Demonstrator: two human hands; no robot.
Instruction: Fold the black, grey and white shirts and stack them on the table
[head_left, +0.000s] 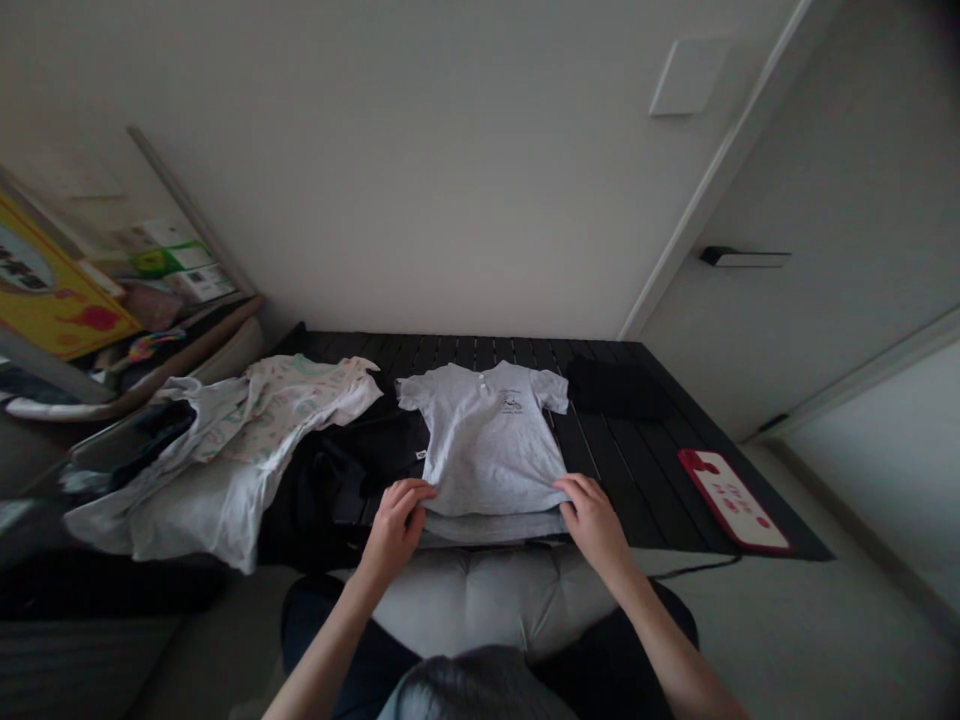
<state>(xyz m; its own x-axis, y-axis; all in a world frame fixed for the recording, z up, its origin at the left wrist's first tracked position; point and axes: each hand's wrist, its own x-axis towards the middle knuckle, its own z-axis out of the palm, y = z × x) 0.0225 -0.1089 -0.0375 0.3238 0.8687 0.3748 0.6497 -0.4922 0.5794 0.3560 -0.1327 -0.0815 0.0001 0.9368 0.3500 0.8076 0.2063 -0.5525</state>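
Note:
A small light-grey short-sleeved shirt [487,440] lies spread face up on the black slatted table [626,460], collar towards the wall. It has buttons at the neck and a dark print on the chest. My left hand [397,520] pinches the left corner of its bottom hem. At the right corner, my right hand [592,515] grips the hem between thumb and fingers. Below the raised front hem, another grey edge of cloth shows; whether it belongs to the same shirt I cannot tell.
White and patterned clothes [277,410] are heaped on the left, beside black clothing [352,470]. A dark folded cloth [619,388] lies right of the shirt. A red-rimmed white board [735,500] rests near the right edge. A grey tufted seat [495,595] stands in front.

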